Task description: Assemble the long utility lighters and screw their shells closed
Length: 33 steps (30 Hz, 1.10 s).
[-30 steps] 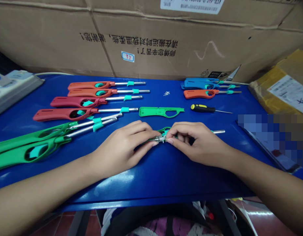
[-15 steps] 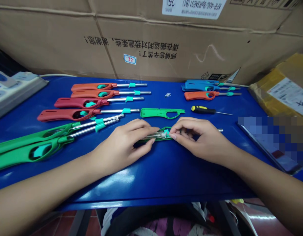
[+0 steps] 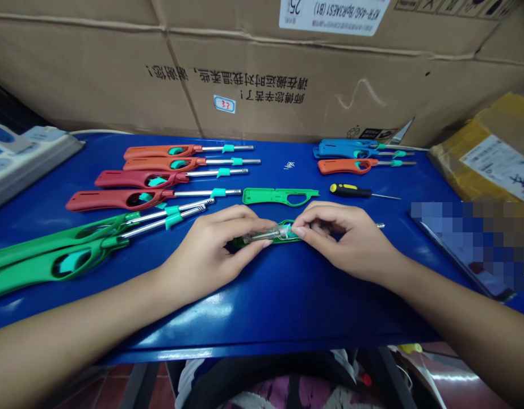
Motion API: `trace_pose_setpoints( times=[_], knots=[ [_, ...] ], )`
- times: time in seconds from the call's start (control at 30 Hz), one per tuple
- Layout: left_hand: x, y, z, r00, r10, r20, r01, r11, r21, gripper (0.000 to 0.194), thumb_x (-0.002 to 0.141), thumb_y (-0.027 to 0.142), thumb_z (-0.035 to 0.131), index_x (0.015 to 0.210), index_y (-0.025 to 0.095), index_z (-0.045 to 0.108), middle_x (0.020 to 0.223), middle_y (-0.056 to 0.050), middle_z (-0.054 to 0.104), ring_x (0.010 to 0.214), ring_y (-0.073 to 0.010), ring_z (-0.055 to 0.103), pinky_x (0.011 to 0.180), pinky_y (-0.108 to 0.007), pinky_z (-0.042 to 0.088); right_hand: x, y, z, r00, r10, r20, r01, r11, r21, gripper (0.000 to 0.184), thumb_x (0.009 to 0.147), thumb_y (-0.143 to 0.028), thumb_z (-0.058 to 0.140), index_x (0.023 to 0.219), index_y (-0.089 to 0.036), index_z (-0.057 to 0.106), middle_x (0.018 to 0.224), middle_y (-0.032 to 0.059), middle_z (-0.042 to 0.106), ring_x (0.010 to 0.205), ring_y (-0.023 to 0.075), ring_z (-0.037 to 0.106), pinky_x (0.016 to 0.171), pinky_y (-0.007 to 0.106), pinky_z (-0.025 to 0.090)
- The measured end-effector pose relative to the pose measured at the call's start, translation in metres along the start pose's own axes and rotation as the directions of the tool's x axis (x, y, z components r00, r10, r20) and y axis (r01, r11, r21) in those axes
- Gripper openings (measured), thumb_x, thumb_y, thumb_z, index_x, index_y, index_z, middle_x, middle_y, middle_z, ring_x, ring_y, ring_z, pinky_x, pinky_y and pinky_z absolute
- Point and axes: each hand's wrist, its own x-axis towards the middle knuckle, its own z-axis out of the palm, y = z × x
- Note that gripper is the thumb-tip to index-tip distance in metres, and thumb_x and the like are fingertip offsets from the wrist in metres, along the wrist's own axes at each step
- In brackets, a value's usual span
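Note:
An opened green gas lighter (image 3: 289,239) lies in front of me, its metal tip showing past my right hand. Between the thumb and fingers of my left hand (image 3: 214,241) is its clear fuel tank (image 3: 259,234), tilted slightly over the green shell. My right hand (image 3: 349,236) is closed in a pinch at the teal trigger (image 3: 288,229), at the tank's right end; the fingertips partly cover it. The matching green half shell (image 3: 264,196) rests just beyond, inner side up.
On the left lie several red, orange and green lighters (image 3: 104,199). Blue and orange ones (image 3: 340,166) sit back right, near a screwdriver (image 3: 355,191) and small white pieces (image 3: 289,166). A phone (image 3: 453,250), taped box (image 3: 487,153), power strip (image 3: 36,153) and large carton (image 3: 117,74) surround them.
The left end of the clear fuel tank has come up and shows more between my left thumb and fingers. My right hand stays pinched at the trigger, barely shifted.

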Motion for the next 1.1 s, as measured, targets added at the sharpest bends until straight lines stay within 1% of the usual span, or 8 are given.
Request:
trace_pose_setpoints(
  times=[0.13, 0.37, 0.6, 0.8, 1.1],
  knots=[
    [0.0006, 0.0013, -0.0005, 1.0, -0.023, 0.001, 0.023, 1.0, -0.013, 0.023, 0.092, 0.017, 0.068, 0.113, 0.019, 0.075, 0.093, -0.003, 0.071, 0.08, -0.0114, 0.067, 0.069, -0.02, 0.055, 0.0009, -0.0003, 0.0017, 1.0, 0.018, 0.009, -0.018, 0.999, 0.036, 0.013, 0.092, -0.024, 0.063, 0.087, -0.016, 0.071, 0.078, 0.0011, 0.061, 0.057, 0.0086, 0.041, 0.051, 0.026, 0.034],
    [0.0001, 0.0018, -0.0001, 0.999, -0.04, 0.0, 0.04, 0.999, -0.034, 0.023, 0.091, 0.017, 0.068, 0.113, 0.02, 0.075, 0.093, -0.003, 0.071, 0.079, -0.0112, 0.067, 0.069, -0.02, 0.054, 0.0016, -0.0002, 0.0022, 1.0, 0.029, 0.01, -0.03, 0.998, 0.057, 0.013, 0.092, -0.024, 0.063, 0.087, -0.016, 0.071, 0.078, 0.0007, 0.061, 0.057, 0.0084, 0.041, 0.051, 0.026, 0.034],
    [0.001, 0.0017, -0.0007, 1.0, -0.03, 0.007, 0.03, 0.998, -0.046, 0.023, 0.091, 0.016, 0.068, 0.113, 0.019, 0.076, 0.091, -0.002, 0.07, 0.076, -0.0104, 0.066, 0.068, -0.02, 0.054, 0.001, -0.0004, 0.0032, 0.999, 0.038, -0.007, -0.037, 0.997, 0.068, 0.012, 0.091, -0.024, 0.064, 0.086, -0.017, 0.072, 0.079, 0.0016, 0.064, 0.058, 0.0089, 0.043, 0.051, 0.026, 0.035],
    [0.0012, 0.0015, -0.0011, 1.0, -0.021, 0.011, 0.021, 1.0, -0.022, 0.024, 0.092, 0.017, 0.067, 0.114, 0.021, 0.075, 0.09, -0.002, 0.07, 0.077, -0.0112, 0.066, 0.069, -0.021, 0.054, 0.0002, -0.0006, 0.0032, 0.999, 0.044, -0.005, -0.043, 0.997, 0.071, 0.012, 0.091, -0.024, 0.064, 0.085, -0.017, 0.073, 0.079, 0.0017, 0.064, 0.058, 0.0092, 0.043, 0.051, 0.026, 0.036],
    [0.0009, 0.0004, -0.0017, 1.0, 0.001, 0.0, -0.001, 1.0, -0.007, 0.025, 0.091, 0.014, 0.067, 0.114, 0.019, 0.076, 0.09, -0.002, 0.068, 0.077, -0.0108, 0.065, 0.07, -0.021, 0.053, 0.0004, -0.0001, 0.004, 0.998, 0.052, -0.017, -0.051, 0.996, 0.067, 0.014, 0.09, -0.025, 0.064, 0.085, -0.016, 0.073, 0.078, 0.0024, 0.064, 0.058, 0.0094, 0.043, 0.051, 0.026, 0.034]
  ],
)
